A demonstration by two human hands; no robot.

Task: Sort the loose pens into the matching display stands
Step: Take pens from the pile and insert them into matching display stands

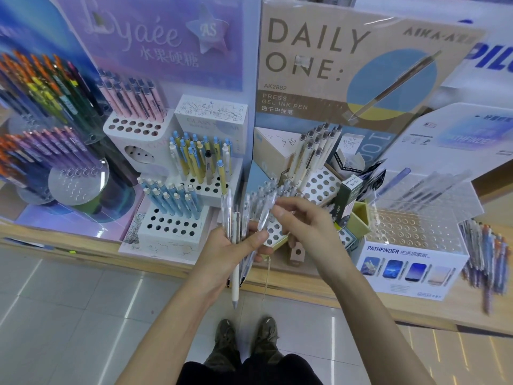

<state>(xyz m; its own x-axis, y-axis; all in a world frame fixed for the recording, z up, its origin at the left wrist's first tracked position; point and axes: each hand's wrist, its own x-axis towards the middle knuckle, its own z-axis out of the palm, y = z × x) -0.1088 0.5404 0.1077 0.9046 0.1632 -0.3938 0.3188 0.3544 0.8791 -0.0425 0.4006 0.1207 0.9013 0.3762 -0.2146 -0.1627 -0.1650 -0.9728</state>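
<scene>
To the left, a white stand (169, 229) holds blue pens (172, 198). Our left hand (222, 254) grips a bundle (228, 215) of clear pens over the shelf edge. Our right hand (302, 222) pinches one clear pen (265, 215) just above a holed stand (277, 231). The Pathfinder stand (410, 232) sits to the right.

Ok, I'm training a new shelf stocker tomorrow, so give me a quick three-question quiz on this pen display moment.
1. True or false: the left hand grips a bundle of pens.
2. What does the right hand pinch? A) a clear pen B) a yellow box C) nothing
3. Fill in: the beige sign reads DAILY ___.
Key: 1 true; 2 A; 3 ONE.
</scene>
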